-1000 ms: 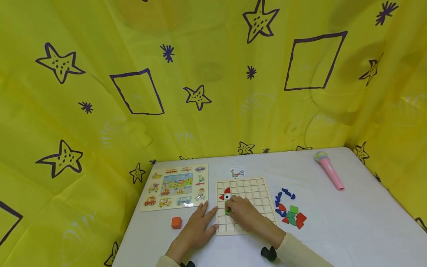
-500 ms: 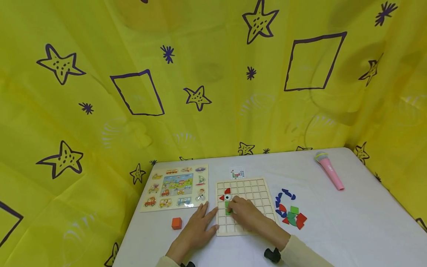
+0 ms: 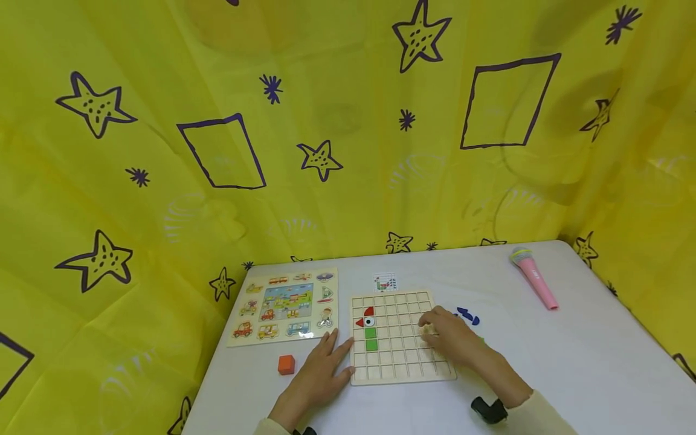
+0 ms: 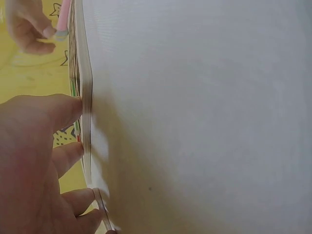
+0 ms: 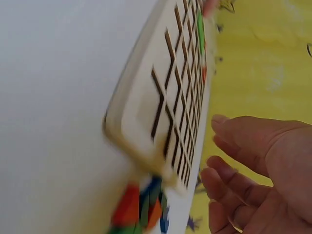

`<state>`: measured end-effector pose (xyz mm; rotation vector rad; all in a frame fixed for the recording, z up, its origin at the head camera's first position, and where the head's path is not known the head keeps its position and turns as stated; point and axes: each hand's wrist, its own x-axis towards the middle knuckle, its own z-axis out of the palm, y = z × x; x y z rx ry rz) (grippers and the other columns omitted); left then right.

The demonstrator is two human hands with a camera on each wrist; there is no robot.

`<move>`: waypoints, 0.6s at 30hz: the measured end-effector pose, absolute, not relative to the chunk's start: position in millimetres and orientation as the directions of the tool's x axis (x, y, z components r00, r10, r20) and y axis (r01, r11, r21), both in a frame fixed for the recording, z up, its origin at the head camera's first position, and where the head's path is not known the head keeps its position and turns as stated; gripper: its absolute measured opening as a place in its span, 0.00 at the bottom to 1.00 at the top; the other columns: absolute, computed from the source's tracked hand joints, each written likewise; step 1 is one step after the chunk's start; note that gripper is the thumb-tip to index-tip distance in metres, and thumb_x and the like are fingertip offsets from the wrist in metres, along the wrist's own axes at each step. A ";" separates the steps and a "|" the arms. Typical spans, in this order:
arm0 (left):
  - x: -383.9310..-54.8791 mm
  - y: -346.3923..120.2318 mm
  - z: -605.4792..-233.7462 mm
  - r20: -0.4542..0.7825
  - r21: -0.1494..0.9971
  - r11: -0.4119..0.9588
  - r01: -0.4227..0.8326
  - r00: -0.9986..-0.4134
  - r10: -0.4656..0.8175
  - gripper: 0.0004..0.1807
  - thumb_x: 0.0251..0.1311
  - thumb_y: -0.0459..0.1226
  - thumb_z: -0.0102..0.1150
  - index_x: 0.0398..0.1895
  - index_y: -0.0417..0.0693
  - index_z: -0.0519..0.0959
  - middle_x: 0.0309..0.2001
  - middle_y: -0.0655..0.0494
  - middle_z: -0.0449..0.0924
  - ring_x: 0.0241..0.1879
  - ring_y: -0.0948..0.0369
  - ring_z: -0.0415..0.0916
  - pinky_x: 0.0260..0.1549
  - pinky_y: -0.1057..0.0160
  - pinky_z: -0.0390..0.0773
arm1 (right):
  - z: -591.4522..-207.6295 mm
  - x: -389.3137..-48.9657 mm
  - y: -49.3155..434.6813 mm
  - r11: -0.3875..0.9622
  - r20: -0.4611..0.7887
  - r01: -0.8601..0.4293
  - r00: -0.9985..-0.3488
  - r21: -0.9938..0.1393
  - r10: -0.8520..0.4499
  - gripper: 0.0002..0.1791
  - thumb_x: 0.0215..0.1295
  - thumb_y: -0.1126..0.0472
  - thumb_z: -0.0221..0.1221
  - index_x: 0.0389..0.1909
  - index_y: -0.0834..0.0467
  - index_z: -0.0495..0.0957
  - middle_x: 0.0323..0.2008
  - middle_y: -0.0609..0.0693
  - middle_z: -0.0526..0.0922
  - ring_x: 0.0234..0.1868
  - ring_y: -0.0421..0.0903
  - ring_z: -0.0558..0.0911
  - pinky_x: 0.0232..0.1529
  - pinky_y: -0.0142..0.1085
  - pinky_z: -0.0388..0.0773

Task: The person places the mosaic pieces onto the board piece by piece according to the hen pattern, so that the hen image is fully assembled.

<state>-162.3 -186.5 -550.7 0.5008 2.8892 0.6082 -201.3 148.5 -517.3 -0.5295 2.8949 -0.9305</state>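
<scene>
A wooden grid board lies on the white table. In its left columns are two green squares, a round-eye tile, a red quarter-circle and a red triangle. My left hand rests beside it, thumb and a finger at its left edge; in the left wrist view other fingertips meet a second thin board's edge. Above the grid's right side hovers my right hand, fingers loosely bent with nothing between them in the right wrist view. Coloured pieces lie past the board's corner.
Blue pieces show beyond the right hand, which hides most of the pile. A small pattern card lies behind the grid. Left are a vehicle picture puzzle and an orange cube. A pink toy microphone lies far right.
My right hand has left the green squares and moved right across the board, uncovering both of them. The left hand has stayed in place at the board's left edge.
</scene>
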 end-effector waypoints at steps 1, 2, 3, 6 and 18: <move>-162.2 -186.6 -551.0 -0.072 0.413 0.862 0.293 -0.933 0.352 0.35 0.74 0.57 0.55 0.81 0.63 0.66 0.84 0.45 0.52 0.83 0.41 0.48 0.76 0.34 0.59 | -516.0 -200.5 157.6 0.760 0.052 -0.303 -0.941 -0.575 -0.336 0.10 0.69 0.62 0.69 0.49 0.56 0.84 0.48 0.50 0.81 0.49 0.49 0.82 0.52 0.52 0.82; -161.9 -186.6 -551.0 -0.069 0.414 0.861 0.297 -0.932 0.355 0.35 0.74 0.57 0.55 0.81 0.63 0.66 0.84 0.44 0.53 0.83 0.40 0.49 0.76 0.34 0.59 | -515.0 -199.4 166.5 0.764 0.044 -0.294 -0.943 -0.574 -0.329 0.10 0.69 0.62 0.69 0.49 0.57 0.84 0.48 0.51 0.81 0.47 0.49 0.82 0.50 0.50 0.83; -161.5 -186.5 -551.0 -0.070 0.412 0.862 0.296 -0.933 0.354 0.35 0.74 0.57 0.55 0.81 0.63 0.66 0.85 0.45 0.52 0.83 0.41 0.48 0.77 0.34 0.59 | -514.7 -198.3 175.2 0.770 0.033 -0.282 -0.946 -0.572 -0.322 0.11 0.68 0.61 0.70 0.49 0.58 0.84 0.47 0.52 0.81 0.47 0.49 0.83 0.49 0.50 0.84; -161.0 -187.2 -549.8 -0.056 0.418 0.856 0.305 -0.932 0.359 0.35 0.74 0.56 0.56 0.81 0.62 0.67 0.84 0.43 0.53 0.83 0.39 0.49 0.76 0.33 0.60 | -513.8 -196.8 197.3 0.792 -0.038 -0.210 -0.959 -0.573 -0.282 0.13 0.67 0.59 0.71 0.48 0.58 0.83 0.46 0.54 0.80 0.44 0.49 0.81 0.45 0.48 0.84; -160.6 -187.4 -549.7 -0.058 0.428 0.851 0.303 -0.931 0.360 0.35 0.74 0.56 0.56 0.81 0.61 0.66 0.84 0.43 0.52 0.83 0.39 0.49 0.76 0.33 0.58 | -535.7 -167.0 235.9 0.843 -0.140 -0.088 -0.972 -0.531 -0.190 0.14 0.63 0.59 0.73 0.47 0.55 0.81 0.44 0.52 0.78 0.46 0.51 0.78 0.45 0.58 0.75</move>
